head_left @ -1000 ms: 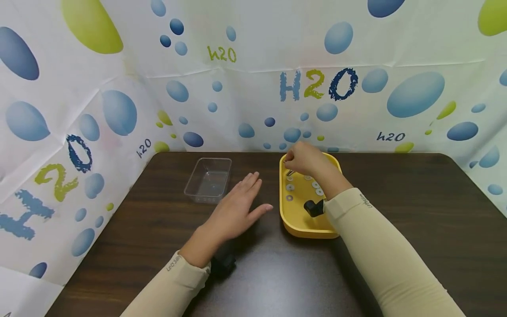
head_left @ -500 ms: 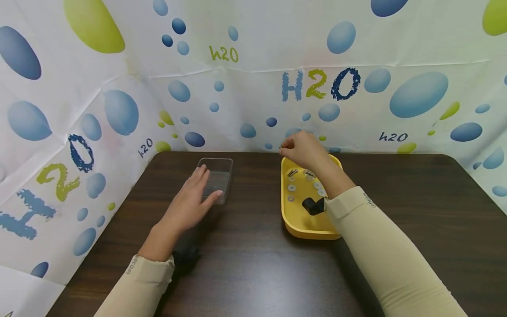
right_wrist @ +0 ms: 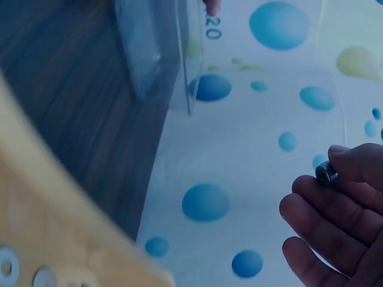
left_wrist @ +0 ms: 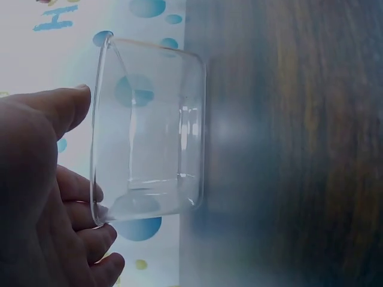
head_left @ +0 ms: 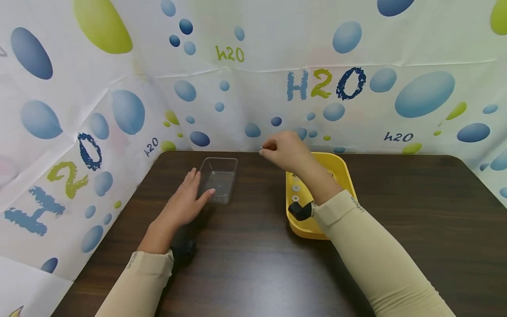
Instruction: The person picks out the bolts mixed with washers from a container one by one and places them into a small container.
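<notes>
My right hand (head_left: 291,152) is raised over the back left of the yellow tray (head_left: 309,232). In the right wrist view, its thumb and forefinger pinch a small dark metal cylinder (right_wrist: 325,173) with a hollow-looking end, while the other fingers lie loosely bent. A clear rectangular plastic container (head_left: 222,179) stands at the back left of the table. Beside its left side is my left hand (head_left: 183,206), fingers extended and thumb apart. Seen from the left wrist, those fingertips (left_wrist: 99,194) are right at the container's rim, and the thumb (left_wrist: 75,107) is near that same edge.
Several flat washers (head_left: 295,188) lie in the yellow tray, partly hidden by my right forearm. A dark wooden table (head_left: 253,246) extends between tray and container. Behind it hangs a white sheet (head_left: 261,101) printed with droplets.
My right hand has lifted out of the yellow tray with the small metal cylinder and moved left. My left hand has shifted left to the clear container's side.
</notes>
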The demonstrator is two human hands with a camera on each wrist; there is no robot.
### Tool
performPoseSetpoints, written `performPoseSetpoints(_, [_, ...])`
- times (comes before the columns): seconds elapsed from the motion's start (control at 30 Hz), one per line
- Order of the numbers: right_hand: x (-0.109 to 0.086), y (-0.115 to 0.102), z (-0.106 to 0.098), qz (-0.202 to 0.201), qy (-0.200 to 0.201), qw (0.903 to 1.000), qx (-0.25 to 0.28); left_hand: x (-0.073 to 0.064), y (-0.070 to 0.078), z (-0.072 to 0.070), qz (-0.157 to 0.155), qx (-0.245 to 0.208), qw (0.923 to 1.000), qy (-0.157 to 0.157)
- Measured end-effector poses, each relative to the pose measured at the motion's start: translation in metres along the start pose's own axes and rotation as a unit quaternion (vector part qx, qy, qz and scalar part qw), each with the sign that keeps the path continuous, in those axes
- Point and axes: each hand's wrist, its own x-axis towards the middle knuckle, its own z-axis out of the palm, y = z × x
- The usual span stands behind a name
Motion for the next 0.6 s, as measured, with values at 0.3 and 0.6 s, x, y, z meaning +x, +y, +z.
performPoseSetpoints(0.3, [0.006, -0.024, 0.03, -0.039, 0.006, 0.9992, 0.001, 0.005, -0.007, 0.004, -0.021, -0.03, 0.9992, -0.015])
performPoseSetpoints(0.6, [0.007, -0.044, 0.064, -0.035, -0.024, 0.9991, 0.006, 0.006, -0.006, 0.006, -0.013, -0.039, 0.9991, -0.011])
